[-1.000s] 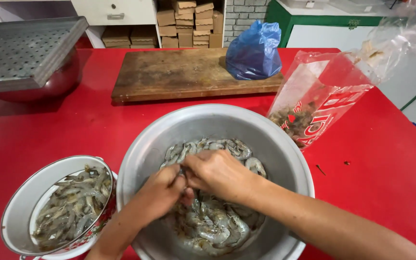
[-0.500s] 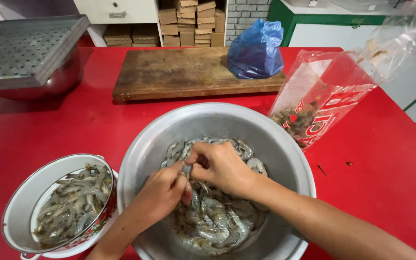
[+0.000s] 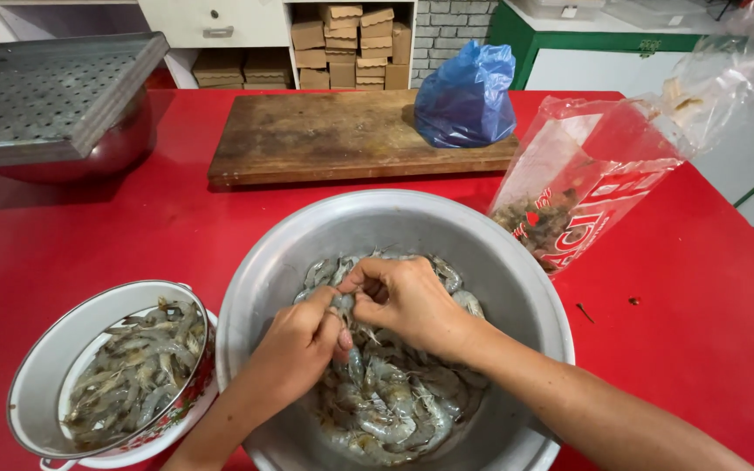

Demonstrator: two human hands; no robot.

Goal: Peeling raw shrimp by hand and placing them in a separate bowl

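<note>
Seen from above, two bare hands work inside a large metal bowl of raw grey shrimp on a red desk. The left hand and the right hand meet over the middle of the pile, both pinching one shrimp between them – each grip is closed on it, fingertips touching. Just left of the bowl sits a smaller white enamel pot holding more shrimp. Beyond the bowl lies a wooden cutting board with a knotted blue plastic bag on its right end. To the right – near the bowl – stands a clear plastic bag with red print.
</note>
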